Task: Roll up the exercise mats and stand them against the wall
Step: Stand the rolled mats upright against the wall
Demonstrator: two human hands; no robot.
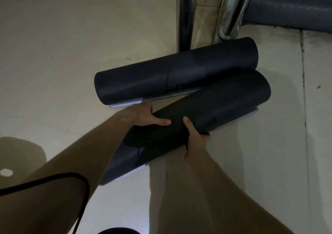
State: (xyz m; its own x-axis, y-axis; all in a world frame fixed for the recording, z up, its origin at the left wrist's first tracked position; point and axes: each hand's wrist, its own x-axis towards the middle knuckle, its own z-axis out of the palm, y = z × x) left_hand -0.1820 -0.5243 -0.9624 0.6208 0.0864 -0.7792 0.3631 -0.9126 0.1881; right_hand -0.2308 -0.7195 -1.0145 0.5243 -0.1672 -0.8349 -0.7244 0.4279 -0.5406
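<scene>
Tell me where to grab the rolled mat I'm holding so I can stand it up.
Grip the near mat around its middle from both sides, as the left hand and right hand do now. It is a long cylinder, so a central hold should balance it.

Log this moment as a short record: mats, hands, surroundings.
held mat: rolled dark mat, gripped at mid-length
left hand: on the held mat's far side
right hand: on its near side
other mat: rolled dark mat, not held, beside the held one
surroundings: two shiny metal poles behind the mats
cable: black cord across left forearm
</scene>
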